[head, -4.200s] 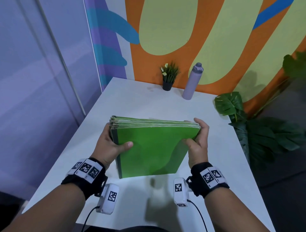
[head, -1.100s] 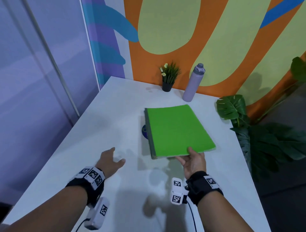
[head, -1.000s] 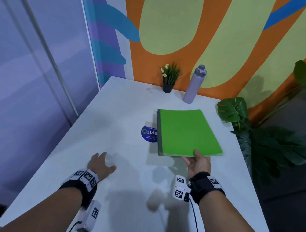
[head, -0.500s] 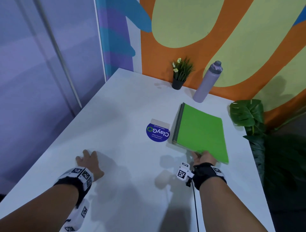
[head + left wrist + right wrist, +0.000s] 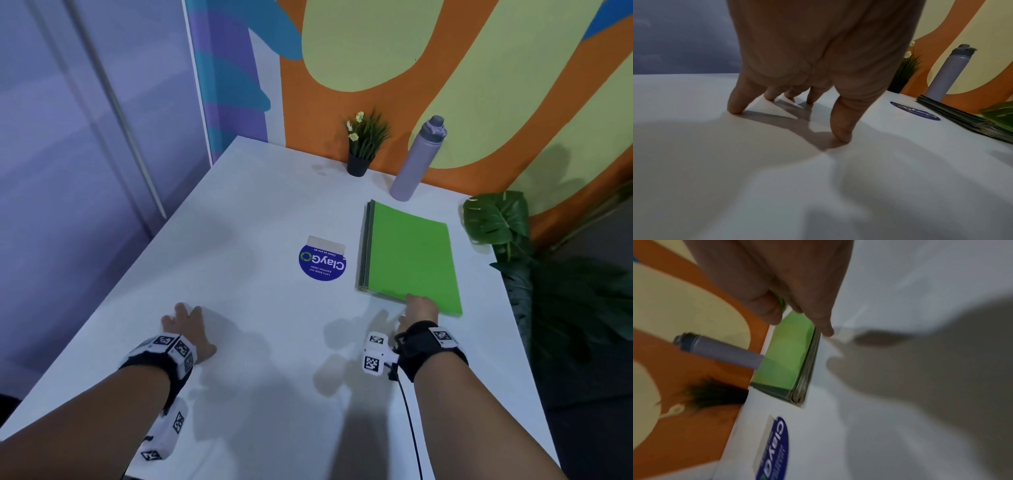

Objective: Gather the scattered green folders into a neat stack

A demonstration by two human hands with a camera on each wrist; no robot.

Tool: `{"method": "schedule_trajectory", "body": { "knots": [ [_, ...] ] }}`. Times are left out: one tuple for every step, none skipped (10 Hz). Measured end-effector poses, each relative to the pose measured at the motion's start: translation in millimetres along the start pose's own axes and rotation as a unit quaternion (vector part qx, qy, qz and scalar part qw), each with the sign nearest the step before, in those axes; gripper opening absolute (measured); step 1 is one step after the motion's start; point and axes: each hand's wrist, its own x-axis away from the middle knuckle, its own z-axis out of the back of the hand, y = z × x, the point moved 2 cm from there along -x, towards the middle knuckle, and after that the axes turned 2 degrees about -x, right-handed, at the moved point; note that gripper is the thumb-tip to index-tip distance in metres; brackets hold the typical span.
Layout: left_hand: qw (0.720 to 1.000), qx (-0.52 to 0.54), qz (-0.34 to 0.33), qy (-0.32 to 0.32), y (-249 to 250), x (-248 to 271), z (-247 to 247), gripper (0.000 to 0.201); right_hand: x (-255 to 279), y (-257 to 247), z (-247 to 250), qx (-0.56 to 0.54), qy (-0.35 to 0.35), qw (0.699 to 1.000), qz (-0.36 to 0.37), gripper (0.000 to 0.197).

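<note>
The stack of green folders [image 5: 411, 257] lies flat on the white table [image 5: 239, 212], at the far right, with its spines to the left. My right hand [image 5: 419, 305] is at the stack's near edge. In the right wrist view this hand [image 5: 797, 321] pinches that edge of the stack [image 5: 785, 356], thumb on the top cover and a finger down beside the edge. My left hand [image 5: 186, 322] is far to the left of the stack, holding nothing. Its spread fingertips [image 5: 734, 110] rest on the bare table, and the stack's spines [image 5: 953, 116] show at the right.
A round blue sticker [image 5: 322, 262] is stuck to the table just left of the stack. A purple bottle [image 5: 418, 161] and a small potted plant [image 5: 363, 147] stand at the back wall. Large leaves [image 5: 496, 219] hang past the table's right edge, close to the stack.
The left hand let go of the stack and came down on the table at the left. The right hand slid the stack away to the right, uncovering the blue sticker.
</note>
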Motion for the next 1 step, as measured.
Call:
{"method": "schedule_trajectory", "body": {
  "knots": [
    [1.000, -0.010, -0.015, -0.008, -4.4, 4.2, 0.7, 0.086, 7.6, 17.3, -11.8, -0.115, -0.058, 0.991, 0.023, 0.043]
  ]
}}
